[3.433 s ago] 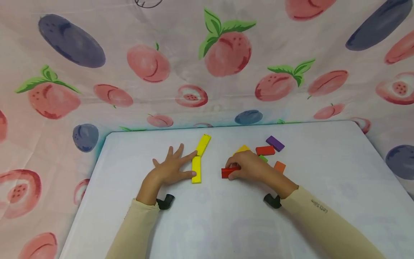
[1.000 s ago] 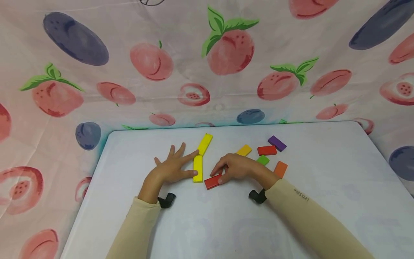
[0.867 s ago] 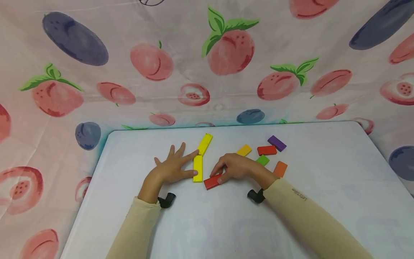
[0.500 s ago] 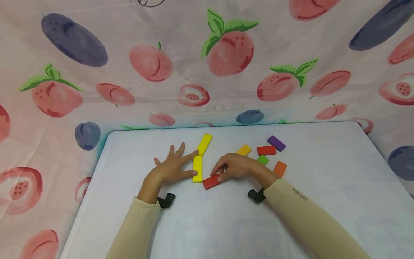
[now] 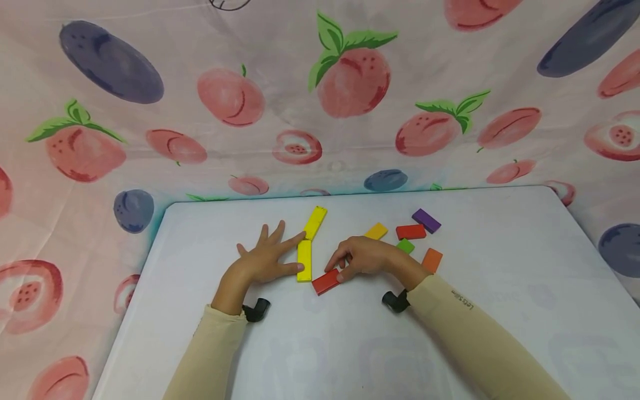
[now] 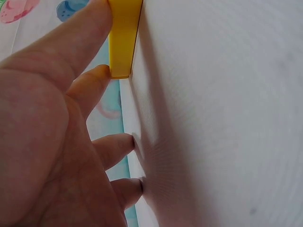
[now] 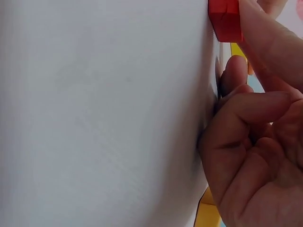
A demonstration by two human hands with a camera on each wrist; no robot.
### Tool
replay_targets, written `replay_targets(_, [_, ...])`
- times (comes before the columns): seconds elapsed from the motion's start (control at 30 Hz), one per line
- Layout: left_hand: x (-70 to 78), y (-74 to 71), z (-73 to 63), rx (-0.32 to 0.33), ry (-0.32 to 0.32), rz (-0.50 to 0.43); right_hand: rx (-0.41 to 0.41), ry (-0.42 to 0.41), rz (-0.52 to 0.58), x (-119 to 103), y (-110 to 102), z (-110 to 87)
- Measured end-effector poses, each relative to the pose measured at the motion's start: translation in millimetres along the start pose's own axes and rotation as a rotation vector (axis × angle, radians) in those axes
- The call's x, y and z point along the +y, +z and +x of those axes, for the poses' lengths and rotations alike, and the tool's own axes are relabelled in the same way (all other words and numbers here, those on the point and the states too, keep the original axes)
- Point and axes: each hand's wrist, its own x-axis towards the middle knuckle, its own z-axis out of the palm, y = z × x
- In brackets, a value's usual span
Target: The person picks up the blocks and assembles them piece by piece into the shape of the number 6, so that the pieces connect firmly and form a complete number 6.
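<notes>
Near red block (image 5: 325,282) slanted on the bench (image 5: 360,344), pinched in the fingers of the right hand (image 5: 367,256), just beside nearer yellow block (image 5: 304,253). Left hand (image 5: 259,263), fingers spread, touches that and farther yellow block (image 5: 316,221). Past right hand: orange block (image 5: 432,260), green block (image 5: 405,246), amber block (image 5: 376,231), second red block (image 5: 410,232), purple block (image 5: 426,220).

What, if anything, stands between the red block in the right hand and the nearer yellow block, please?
Nothing visible does. The right hand holds the red block with its free end close by the nearer yellow block; the left hand touches that block from the opposite side.
</notes>
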Motion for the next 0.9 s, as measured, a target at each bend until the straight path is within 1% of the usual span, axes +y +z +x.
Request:
replay_targets(0.53, [-1.3,1.0,-0.4,0.002,0.005,0.016,-0.001,-0.021,0.004,0.9,1.2,-1.7])
replay_targets(0.9, [-3.3,3.2,1.1,0.001,0.008,0.02,-0.016,0.002,0.019,-0.8,1.7,-1.2])
